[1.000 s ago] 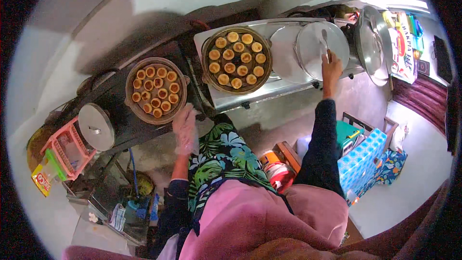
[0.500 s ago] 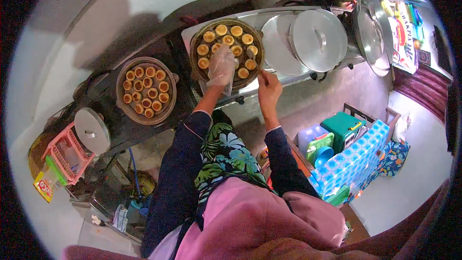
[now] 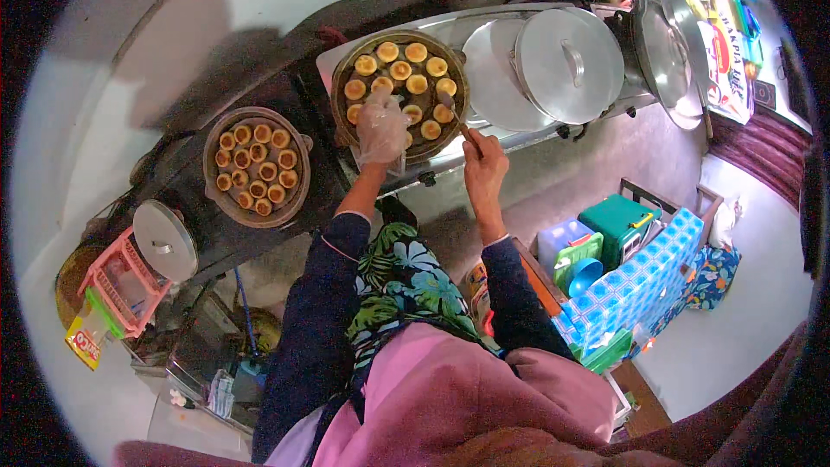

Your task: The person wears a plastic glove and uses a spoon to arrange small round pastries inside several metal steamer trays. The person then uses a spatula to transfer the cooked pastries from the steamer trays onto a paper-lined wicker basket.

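My left hand [image 3: 381, 131], in a clear plastic glove, reaches over the near part of a round dark pan [image 3: 401, 37] on the stove. Its fingertips are close to the small round pastries and hard to make out under the glove. Several golden-topped pastries [image 3: 416, 52] are spread across this pan. My right hand [image 3: 486, 171], bare, is closed round the handle of a thin spatula [image 3: 465, 131]. The spatula's narrow blade points into the pan's right side, by the pastries there.
To the left, a second round pan [image 3: 299, 199] holds several browner pastries. Right of the working pan lie large metal lids [image 3: 553, 65]. A smaller lid [image 3: 164, 240] and a pink basket [image 3: 117, 281] stand at far left. Bins [image 3: 624, 225] stand beside a blue-checked cloth [image 3: 640, 285] at right.
My gloved left hand has shifted a little left and nearer over the pan. My right hand keeps hold of the spatula at the pan's right side. The whole view has shifted slightly.
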Action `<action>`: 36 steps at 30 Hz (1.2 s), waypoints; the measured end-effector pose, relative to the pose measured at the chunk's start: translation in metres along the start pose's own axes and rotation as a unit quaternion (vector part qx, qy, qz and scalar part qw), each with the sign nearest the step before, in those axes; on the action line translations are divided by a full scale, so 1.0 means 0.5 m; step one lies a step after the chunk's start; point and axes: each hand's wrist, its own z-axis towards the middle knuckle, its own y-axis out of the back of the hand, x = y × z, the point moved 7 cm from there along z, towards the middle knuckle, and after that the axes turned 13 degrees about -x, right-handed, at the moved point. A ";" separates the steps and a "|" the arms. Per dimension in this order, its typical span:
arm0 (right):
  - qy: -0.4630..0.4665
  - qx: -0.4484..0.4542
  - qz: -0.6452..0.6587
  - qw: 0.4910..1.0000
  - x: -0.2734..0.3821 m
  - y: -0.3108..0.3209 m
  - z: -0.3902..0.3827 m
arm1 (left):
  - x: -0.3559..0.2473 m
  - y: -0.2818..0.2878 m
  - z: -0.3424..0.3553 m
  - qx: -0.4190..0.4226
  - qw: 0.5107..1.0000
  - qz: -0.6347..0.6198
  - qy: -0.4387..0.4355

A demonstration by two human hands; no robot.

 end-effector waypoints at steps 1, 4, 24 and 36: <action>0.011 0.002 -0.017 1.000 0.001 -0.011 0.004 | 0.000 0.013 0.005 -0.009 1.000 -0.013 -0.005; 0.056 -0.019 0.014 0.998 0.022 -0.045 0.031 | 0.001 0.022 0.024 -0.020 0.998 -0.061 0.012; 0.082 0.092 -0.069 0.990 0.099 -0.140 -0.015 | 0.021 0.057 0.072 -0.015 0.997 0.051 -0.053; 0.036 0.099 -0.040 0.994 0.097 -0.089 -0.051 | 0.067 0.085 0.008 -0.022 0.997 0.053 -0.061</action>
